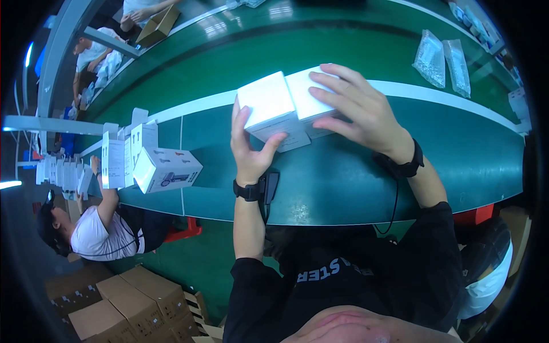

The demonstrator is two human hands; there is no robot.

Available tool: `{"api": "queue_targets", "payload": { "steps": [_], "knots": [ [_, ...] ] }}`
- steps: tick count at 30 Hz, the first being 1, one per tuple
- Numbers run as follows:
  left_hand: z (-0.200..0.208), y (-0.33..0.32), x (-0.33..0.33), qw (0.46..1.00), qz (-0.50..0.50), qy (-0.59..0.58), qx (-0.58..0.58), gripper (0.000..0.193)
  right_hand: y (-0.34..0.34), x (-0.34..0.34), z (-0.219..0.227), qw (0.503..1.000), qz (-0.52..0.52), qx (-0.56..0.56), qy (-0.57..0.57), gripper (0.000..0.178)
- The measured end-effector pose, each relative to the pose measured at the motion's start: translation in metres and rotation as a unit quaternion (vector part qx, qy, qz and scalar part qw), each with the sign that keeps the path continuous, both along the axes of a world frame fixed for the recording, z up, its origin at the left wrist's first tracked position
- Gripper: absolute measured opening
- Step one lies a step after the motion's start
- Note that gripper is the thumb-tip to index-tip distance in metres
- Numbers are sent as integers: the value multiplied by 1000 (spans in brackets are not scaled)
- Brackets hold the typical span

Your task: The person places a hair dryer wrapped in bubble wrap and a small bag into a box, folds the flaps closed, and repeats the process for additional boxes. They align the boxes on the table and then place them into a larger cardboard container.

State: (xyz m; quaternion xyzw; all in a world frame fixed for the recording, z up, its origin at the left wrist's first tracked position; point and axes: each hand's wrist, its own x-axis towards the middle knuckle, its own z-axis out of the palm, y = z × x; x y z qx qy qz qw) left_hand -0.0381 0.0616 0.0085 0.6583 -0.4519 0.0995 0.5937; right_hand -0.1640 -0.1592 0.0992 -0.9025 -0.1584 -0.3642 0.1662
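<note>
Two white cardboard boxes stand side by side over the green work table, close to its far white edge. My left hand (pixel 251 154) grips the left-hand white box (pixel 265 98), with the thumb at its near lower corner and the fingers along its left side. My right hand (pixel 369 114) is wrapped over the right-hand white box (pixel 301 91), fingers across its top and thumb on the near side. The boxes' near sides carry grey print, and a flap or panel juts out below them. Whether their bases touch the table cannot be made out.
Several printed white boxes (pixel 170 171) stand at the left, some with raised flaps. Beyond the table runs a green conveyor belt (pixel 366 51) bearing bubble-wrapped packs (pixel 430 60). A co-worker (pixel 100 231) sits at the left. Brown cartons (pixel 134 303) are stacked on the floor.
</note>
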Motion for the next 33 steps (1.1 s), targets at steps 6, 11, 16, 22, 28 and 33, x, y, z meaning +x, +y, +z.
{"api": "queue_targets", "payload": {
  "steps": [6,11,16,22,28,33],
  "knots": [
    [27,6,-9,997,15,-69,32,93,-6,-1,16,995,18,15,96,54],
    [50,46,-16,979,179,-96,-3,97,3,-6,18,996,14,3,87,53],
    [70,117,-23,834,538,-122,-30,87,-1,-9,23,994,10,-1,105,51],
    [61,139,15,785,604,-28,137,67,-5,-12,28,994,9,-5,107,50],
    [78,184,19,955,262,122,60,58,-8,-21,30,993,6,4,117,50],
    [67,185,27,947,147,265,-107,67,-12,-26,28,993,11,7,115,51]
  ]
}}
